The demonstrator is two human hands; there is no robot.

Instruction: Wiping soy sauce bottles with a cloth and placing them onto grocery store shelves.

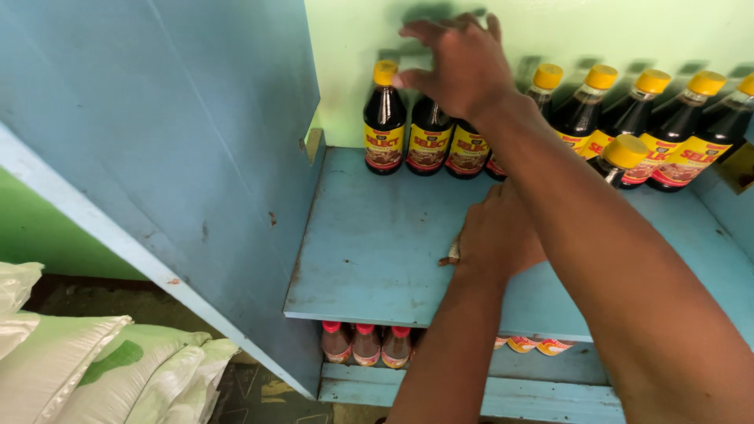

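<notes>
Nearest, below the blue shelf point(369, 267), pale sacks point(102, 361) lie on the floor and small red-capped bottles point(366, 343) stand on a lower board. On the shelf, the left hand point(496, 235) rests knuckles-up on the bare front part; whether it grips anything I cannot tell. Farther back, the right hand point(459, 67) spreads its fingers over the tops of the dark bottles point(428, 133) in the row against the green wall point(345, 71), not closed on one. That row looks nearly filled, while the front of the shelf lies unfilled. Each bottle has a yellow cap point(385, 72) and a yellow-and-red label point(384, 148).
</notes>
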